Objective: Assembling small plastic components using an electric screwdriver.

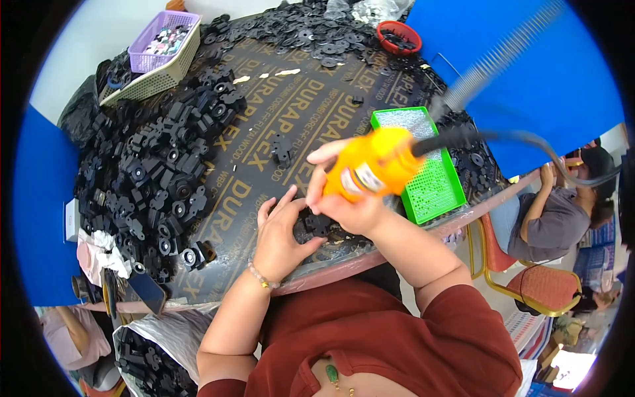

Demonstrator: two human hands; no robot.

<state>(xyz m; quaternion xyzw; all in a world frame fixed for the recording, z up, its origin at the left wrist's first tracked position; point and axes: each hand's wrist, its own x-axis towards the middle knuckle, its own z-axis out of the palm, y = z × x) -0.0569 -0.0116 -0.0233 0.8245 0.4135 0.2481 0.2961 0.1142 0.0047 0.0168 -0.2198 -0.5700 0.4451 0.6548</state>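
Note:
My right hand (354, 210) is wrapped round an orange electric screwdriver (370, 162), slightly blurred, held above the near edge of the table. Its black cable (456, 140) runs off to the right, and a coil spring (499, 59) stretches up from near its top. Under the screwdriver, a small black plastic part (313, 226) lies at the table edge between the thumb and fingers of my left hand (279, 233), which grips it. The screwdriver's tip is hidden behind my right hand. Further up lies a small cluster of black parts (283, 149).
Black plastic pieces (159, 165) heap up on the left, with flat black discs (324, 40) at the back. A green tray (456, 182) of small silvery pieces stands right, near a red bowl (400, 26). A purple basket (142, 61) and phone (147, 291) are left. Other people sit nearby.

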